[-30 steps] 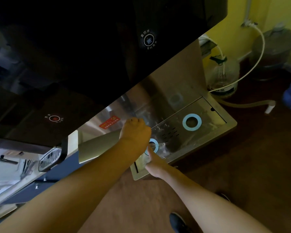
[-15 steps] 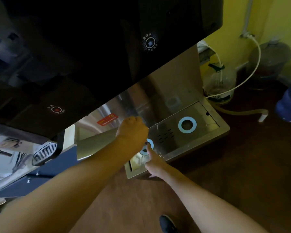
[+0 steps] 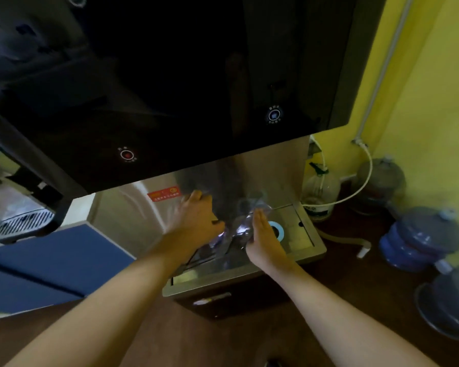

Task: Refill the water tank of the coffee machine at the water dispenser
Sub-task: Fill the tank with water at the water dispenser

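While on the dispenser tray (image 3: 305, 250), clear water tank (image 3: 239, 229), left hand (image 3: 196, 221) grip unclear, right hand (image 3: 263, 239) flat against it.

We're in a pantry or break-room corner: steel water dispenser (image 3: 263, 165), spare blue water jugs (image 3: 419, 239) on the floor, supply hose (image 3: 366, 170) along the yellow wall (image 3: 435, 102).

The water dispenser (image 3: 270, 165) is brushed steel under a glossy black front, with a red label (image 3: 163, 196) and a light-blue ring (image 3: 277, 229). The wall (image 3: 421, 102) is yellow; the bottles (image 3: 421, 239) blue.
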Demonstrator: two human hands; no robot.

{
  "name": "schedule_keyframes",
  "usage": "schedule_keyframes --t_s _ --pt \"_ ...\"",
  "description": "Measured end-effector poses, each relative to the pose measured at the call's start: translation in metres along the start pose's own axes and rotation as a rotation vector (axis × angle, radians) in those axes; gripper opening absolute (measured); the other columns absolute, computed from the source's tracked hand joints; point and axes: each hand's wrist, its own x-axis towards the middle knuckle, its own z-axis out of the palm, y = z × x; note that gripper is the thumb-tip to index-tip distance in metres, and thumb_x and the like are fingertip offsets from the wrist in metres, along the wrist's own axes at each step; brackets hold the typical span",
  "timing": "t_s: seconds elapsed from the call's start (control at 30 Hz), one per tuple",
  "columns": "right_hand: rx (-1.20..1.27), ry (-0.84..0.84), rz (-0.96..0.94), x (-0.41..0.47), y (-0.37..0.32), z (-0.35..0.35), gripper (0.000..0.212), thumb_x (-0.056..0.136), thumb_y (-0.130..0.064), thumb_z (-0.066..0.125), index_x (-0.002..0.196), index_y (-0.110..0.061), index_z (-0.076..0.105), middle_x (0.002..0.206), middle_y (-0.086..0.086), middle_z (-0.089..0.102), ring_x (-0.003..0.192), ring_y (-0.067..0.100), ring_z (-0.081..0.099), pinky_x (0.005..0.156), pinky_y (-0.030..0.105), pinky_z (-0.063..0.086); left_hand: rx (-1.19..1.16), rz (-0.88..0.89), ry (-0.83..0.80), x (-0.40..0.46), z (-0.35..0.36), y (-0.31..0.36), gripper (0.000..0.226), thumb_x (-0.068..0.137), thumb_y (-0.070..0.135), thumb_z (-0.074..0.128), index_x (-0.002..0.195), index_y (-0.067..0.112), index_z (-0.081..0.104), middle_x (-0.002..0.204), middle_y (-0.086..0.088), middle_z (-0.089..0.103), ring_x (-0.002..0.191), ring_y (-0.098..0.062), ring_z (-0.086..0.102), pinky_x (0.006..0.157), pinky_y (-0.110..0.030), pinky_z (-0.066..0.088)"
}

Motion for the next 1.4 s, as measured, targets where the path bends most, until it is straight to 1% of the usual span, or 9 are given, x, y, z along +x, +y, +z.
schedule_keyframes --t_s 0.2,0.37,0.5,0.83,0.93,1.0,1.07,1.2,1.4 --pt "-0.167 0.078 -0.065 0.003 -0.002 -0.034 0.082 0.095 -0.005 0.052 0.157 -0.008 -0.003 0.166 0.008 -0.006 0.153 0.025 -0.002 0.123 0.041 0.016 -0.274 -0.054 0.106 -0.003 0.012 0.000 0.070 0.079 0.046 0.072 0.137 0.014 0.049 0.132 -0.006 0.051 0.120 -0.027 0.050 0.099 -0.040 0.046" --pt "-0.317 0.090 -0.083 0.004 0.004 -0.057 0.080 0.097 -0.008 0.049 0.157 -0.011 -0.005 0.166 0.003 -0.009 0.153 0.021 -0.005 0.124 0.036 0.009 -0.384 -0.058 0.178 0.000 0.018 0.008 0.069 0.079 0.045 0.073 0.137 0.015 0.050 0.131 -0.003 0.052 0.118 -0.025 0.051 0.099 -0.037 0.046" --pt "-0.356 0.105 -0.078 0.009 0.008 -0.070 0.083 0.094 -0.003 0.048 0.157 -0.012 -0.005 0.166 0.004 -0.009 0.153 0.020 -0.007 0.123 0.041 0.016 -0.434 -0.046 0.216 0.008 0.026 0.014 0.070 0.078 0.047 0.073 0.137 0.016 0.051 0.130 -0.004 0.053 0.118 -0.025 0.050 0.101 -0.038 0.044" --pt "-0.403 0.178 -0.177 0.007 -0.008 -0.106 0.082 0.092 0.002 0.048 0.157 -0.014 0.001 0.166 0.002 -0.003 0.152 0.017 -0.007 0.124 0.036 0.005 -0.575 -0.041 0.383 0.014 0.017 0.020 0.069 0.081 0.042 0.073 0.139 0.013 0.049 0.129 -0.005 0.052 0.121 -0.023 0.048 0.102 -0.034 0.040" --pt "-0.413 0.282 -0.243 -0.002 -0.019 -0.112 0.073 0.090 0.002 0.049 0.156 -0.012 0.019 0.163 0.006 0.019 0.151 0.021 0.014 0.123 0.037 0.019 -0.626 -0.038 0.440 0.013 0.009 0.017 0.069 0.079 0.042 0.074 0.138 0.012 0.052 0.125 -0.005 0.055 0.118 -0.023 0.050 0.099 -0.036 0.045" --pt "-0.413 0.467 -0.352 -0.011 -0.025 -0.117 0.060 0.088 -0.001 0.050 0.147 -0.010 0.039 0.149 0.009 0.044 0.139 0.025 0.039 0.112 0.045 0.040 -0.657 -0.030 0.473 0.011 0.002 0.013 0.068 0.078 0.041 0.075 0.136 0.012 0.054 0.122 -0.005 0.055 0.116 -0.023 0.052 0.096 -0.035 0.046" --pt "-0.412 0.660 -0.490 -0.017 -0.031 -0.123 0.051 0.086 -0.003 0.049 0.137 -0.005 0.049 0.132 0.012 0.055 0.123 0.025 0.051 0.100 0.045 0.048 -0.674 -0.007 0.498 0.009 -0.003 0.010 0.065 0.078 0.040 0.075 0.134 0.013 0.055 0.123 -0.005 0.055 0.115 -0.023 0.052 0.095 -0.037 0.047" --pt "-0.400 0.810 -0.590 -0.020 -0.047 -0.134 0.061 0.082 0.000 0.047 0.143 -0.005 0.040 0.138 0.018 0.044 0.131 0.031 0.044 0.106 0.043 0.044 -0.694 0.036 0.510 0.008 -0.007 0.006 0.061 0.079 0.040 0.074 0.133 0.019 0.056 0.127 -0.001 0.054 0.116 -0.022 0.052 0.094 -0.042 0.050" --pt "-0.560 0.853 -0.460 -0.011 -0.065 -0.140 0.084 0.082 0.000 0.056 0.155 -0.019 0.019 0.159 0.020 0.018 0.147 0.037 0.022 0.112 0.051 0.038 -0.721 0.048 0.512 0.004 -0.008 0.006 0.060 0.079 0.038 0.075 0.132 0.016 0.056 0.126 -0.001 0.054 0.115 -0.022 0.053 0.093 -0.044 0.051"
